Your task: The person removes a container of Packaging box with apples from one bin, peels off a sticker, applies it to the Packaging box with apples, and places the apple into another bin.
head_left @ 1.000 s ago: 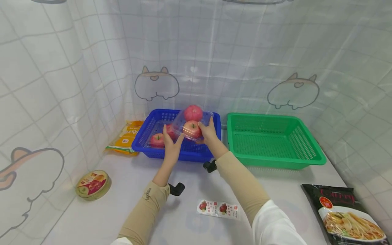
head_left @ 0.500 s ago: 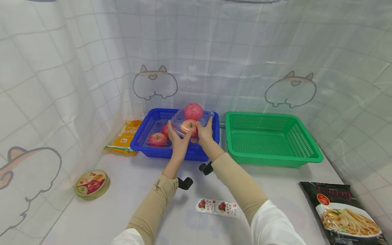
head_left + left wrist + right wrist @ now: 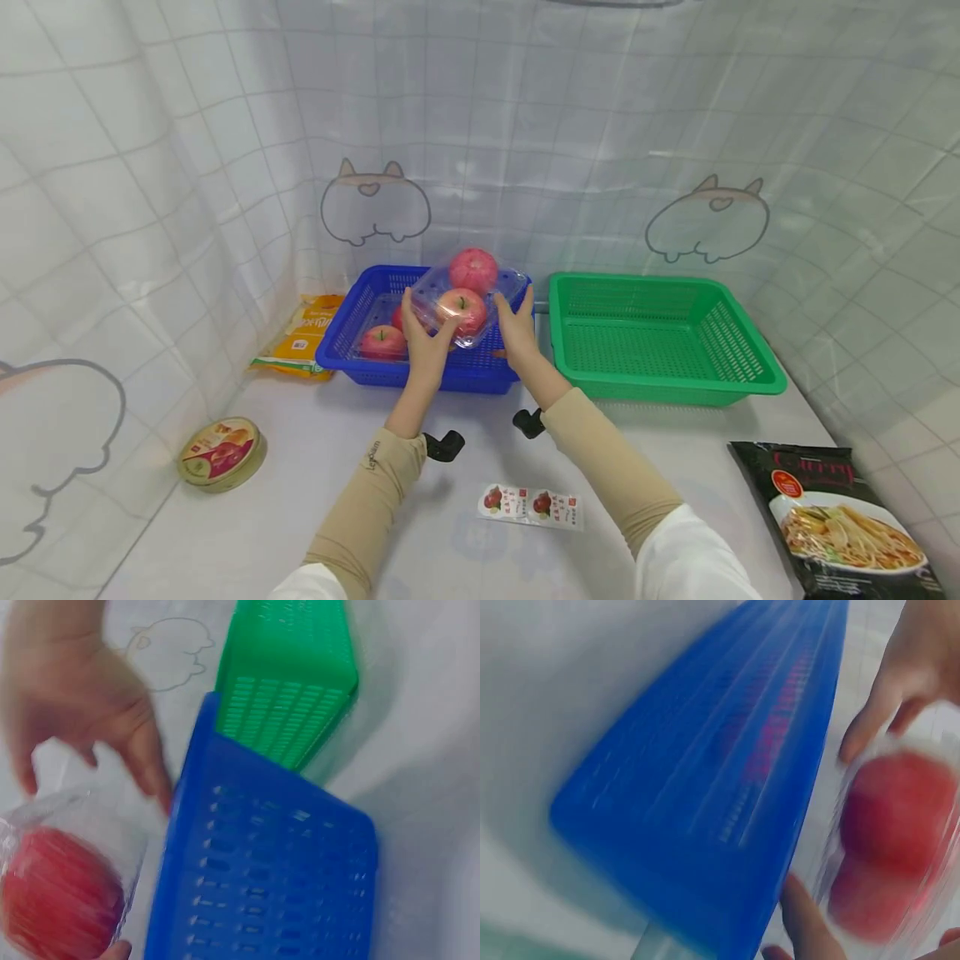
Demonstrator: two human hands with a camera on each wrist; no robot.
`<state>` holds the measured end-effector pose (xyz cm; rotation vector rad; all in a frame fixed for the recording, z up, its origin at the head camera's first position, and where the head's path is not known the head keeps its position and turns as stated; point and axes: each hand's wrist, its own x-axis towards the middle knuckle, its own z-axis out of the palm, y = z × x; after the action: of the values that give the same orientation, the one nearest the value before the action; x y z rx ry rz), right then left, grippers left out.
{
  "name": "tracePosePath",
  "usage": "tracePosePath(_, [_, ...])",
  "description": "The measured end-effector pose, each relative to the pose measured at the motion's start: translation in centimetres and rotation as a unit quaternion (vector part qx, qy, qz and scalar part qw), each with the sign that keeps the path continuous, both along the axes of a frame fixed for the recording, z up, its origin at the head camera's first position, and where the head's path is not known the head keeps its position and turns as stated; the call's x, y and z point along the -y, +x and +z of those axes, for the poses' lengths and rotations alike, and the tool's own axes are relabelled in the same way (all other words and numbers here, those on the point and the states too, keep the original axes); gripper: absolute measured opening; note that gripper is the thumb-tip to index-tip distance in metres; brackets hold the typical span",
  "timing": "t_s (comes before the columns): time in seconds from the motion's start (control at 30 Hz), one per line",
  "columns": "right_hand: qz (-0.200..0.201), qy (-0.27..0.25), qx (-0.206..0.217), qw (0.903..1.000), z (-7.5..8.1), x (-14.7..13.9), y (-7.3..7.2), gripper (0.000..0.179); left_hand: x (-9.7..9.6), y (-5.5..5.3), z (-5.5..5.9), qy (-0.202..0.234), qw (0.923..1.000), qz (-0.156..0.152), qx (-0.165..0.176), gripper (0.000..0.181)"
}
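Note:
My left hand [image 3: 426,343] grips the left end of a clear plastic box of apples [image 3: 467,292], thumb on its near side. Two red apples show through the plastic. The box is held tilted over the right part of a blue basket [image 3: 480,382]. At the box's right side, my right hand [image 3: 521,330] has thumb and fingers spread. In the left wrist view this right hand [image 3: 82,697] stands a little apart from the box [image 3: 64,892]. The right wrist view is blurred and shows the left hand [image 3: 919,667] at the box's end. Another box of apples [image 3: 383,342] lies in the basket.
A green basket [image 3: 667,387] stands to the right of the blue one. An orange packet [image 3: 303,337] and a round tin [image 3: 221,454] lie at left. A strip of apple labels [image 3: 530,507] lies in front, a black noodle packet [image 3: 840,517] at right.
My left hand has come to the box's left end and taken hold. The right hand has loosened from the box and moved slightly right. The box has turned a little.

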<state>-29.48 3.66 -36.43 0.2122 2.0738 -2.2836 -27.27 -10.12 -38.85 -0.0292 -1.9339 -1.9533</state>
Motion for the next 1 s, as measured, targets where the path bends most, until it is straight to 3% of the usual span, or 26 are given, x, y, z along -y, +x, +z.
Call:
tracePosePath(0.13, [-0.022, 0.035, -0.057, 0.9975, 0.1, -2.3, -0.5, 0.072, 0.9, 0.4, 0.7, 0.056, 0.9965, -0.055, 0.027, 0.085])
tracePosePath(0.3, [0.015, 0.062, -0.102, 0.9927, 0.9, -4.9, -0.6, 0.066, 2.1, 0.7, 1.2, 0.079, 0.9876, -0.114, 0.073, 0.082])
tracePosePath(0.5, [0.098, 0.070, -0.076, 0.9898, 1.6, -6.9, -0.4, 0.066, 3.3, 1.1, 1.5, 0.039, 0.9788, -0.165, 0.115, 0.075])
tracePosePath(0.73, [0.189, 0.045, -0.065, 0.9789, 0.9, -9.6, 1.7, 0.061, 3.1, 1.5, 1.3, -0.016, 0.9678, -0.218, 0.126, 0.075])
tracePosePath(0.83, [0.205, 0.042, -0.068, 0.9755, 0.2, -10.5, 2.8, 0.060, 2.9, 1.7, 1.0, -0.029, 0.9628, -0.238, 0.125, 0.074])
tracePosePath(1.0, [0.198, 0.025, -0.069, 0.9774, -0.8, -11.4, 4.3, 0.060, 2.5, 2.1, 0.8, -0.046, 0.9572, -0.256, 0.127, 0.074])
